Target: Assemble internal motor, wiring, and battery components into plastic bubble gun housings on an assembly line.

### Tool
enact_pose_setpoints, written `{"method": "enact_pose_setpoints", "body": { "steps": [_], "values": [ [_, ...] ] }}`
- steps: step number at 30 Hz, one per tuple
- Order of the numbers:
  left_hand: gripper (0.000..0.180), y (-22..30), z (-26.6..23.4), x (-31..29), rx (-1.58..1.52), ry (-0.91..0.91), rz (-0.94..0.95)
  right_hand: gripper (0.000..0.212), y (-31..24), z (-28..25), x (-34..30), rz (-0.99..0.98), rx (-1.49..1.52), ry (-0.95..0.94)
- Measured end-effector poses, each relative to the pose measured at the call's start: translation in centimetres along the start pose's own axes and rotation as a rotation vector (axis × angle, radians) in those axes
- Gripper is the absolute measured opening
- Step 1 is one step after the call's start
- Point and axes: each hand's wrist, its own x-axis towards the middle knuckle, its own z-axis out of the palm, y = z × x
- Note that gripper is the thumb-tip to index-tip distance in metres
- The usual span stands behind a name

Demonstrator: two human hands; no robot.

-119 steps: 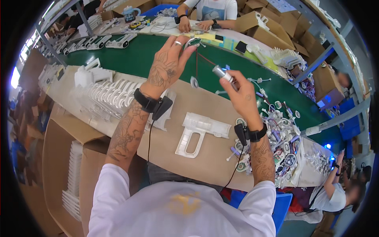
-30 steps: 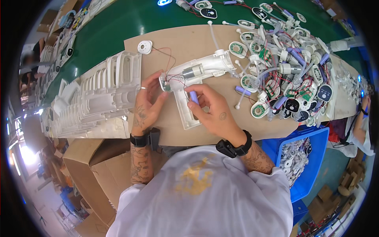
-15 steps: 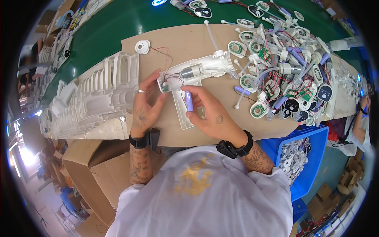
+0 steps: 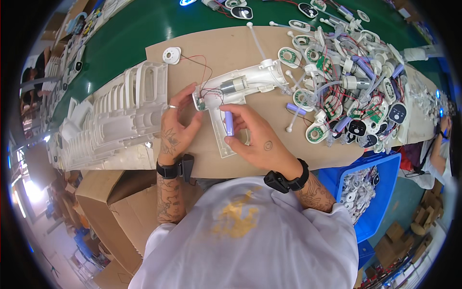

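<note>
A white plastic housing half (image 4: 261, 79) lies on the brown cardboard with its hollow side up. Inside it sit a silver motor (image 4: 233, 85), thin red and dark wires and a small green circuit board (image 4: 200, 101) at the left end. My left hand (image 4: 179, 126) steadies that end, fingers behind and thumb in front. Between thumb and fingers of my right hand (image 4: 255, 137) a purple cylindrical battery (image 4: 229, 123) stands nearly upright over the housing's handle part. Wires lead from the housing to a white oval cover (image 4: 171, 55) lying beyond it.
Nested white housing halves (image 4: 127, 115) lie in a row at left. A heap of wired circuit boards, motors, tubes and purple batteries (image 4: 356, 91) covers the right side. Below it stands a blue bin (image 4: 382, 202) with white parts; an open cardboard box (image 4: 103, 192) is at lower left.
My left hand has shifted very slightly left at the housing's end. The battery stays in my right hand, over the handle part.
</note>
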Motion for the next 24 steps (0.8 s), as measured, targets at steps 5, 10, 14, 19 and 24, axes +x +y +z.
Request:
{"method": "enact_pose_setpoints", "body": {
  "steps": [5,10,14,19,24],
  "values": [
    [0.068,0.2,-0.1,0.2,0.025,-0.02,-0.027,0.066,0.0,-0.1,0.0,0.015,0.013,-0.007],
    [0.064,0.0,0.0,0.0,0.001,-0.008,-0.004,0.068,0.2,0.6,0.2,-0.064,0.015,0.073],
    [0.063,-0.7,0.5,0.0,0.007,0.054,0.072,0.07,-0.6,0.5,0.3,-0.043,-0.025,0.058],
    [0.062,-1.1,0.1,-0.6,-0.1,0.016,0.007,0.068,-1.5,0.2,0.5,0.003,-0.147,0.035],
    [0.061,-1.2,-0.5,-0.6,-0.077,0.014,0.077,0.065,-1.5,0.0,0.9,0.004,-0.302,-0.028]
  ]
}}
